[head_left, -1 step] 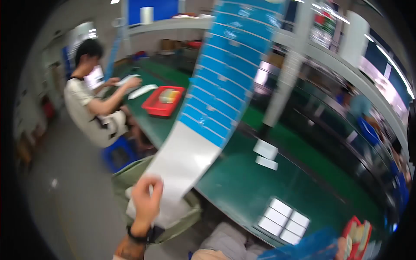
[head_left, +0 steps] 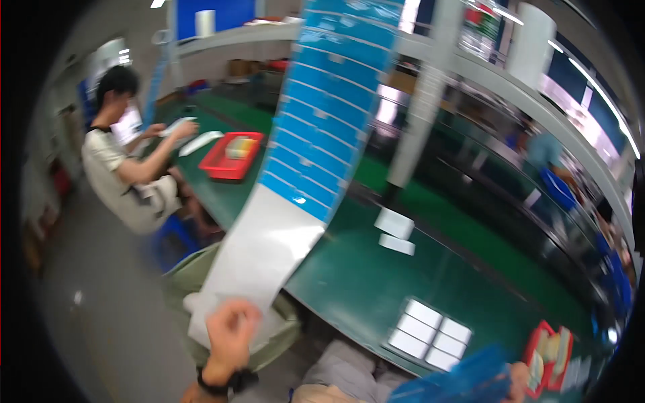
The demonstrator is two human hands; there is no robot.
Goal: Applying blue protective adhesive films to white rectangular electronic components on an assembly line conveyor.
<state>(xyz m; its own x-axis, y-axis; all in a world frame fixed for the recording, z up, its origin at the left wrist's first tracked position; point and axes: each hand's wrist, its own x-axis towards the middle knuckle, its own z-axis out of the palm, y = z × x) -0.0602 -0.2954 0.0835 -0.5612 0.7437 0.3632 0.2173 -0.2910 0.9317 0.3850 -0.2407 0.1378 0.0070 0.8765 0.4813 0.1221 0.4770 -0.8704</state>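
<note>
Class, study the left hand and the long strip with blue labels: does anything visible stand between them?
Nothing visible stands between the left hand and the strip: its bare white lower part runs right behind the hand. Whether they touch is unclear.

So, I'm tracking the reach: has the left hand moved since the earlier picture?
Yes: against the near edge of the green table, the left hand now sits lower in the view and slightly further right.
</note>
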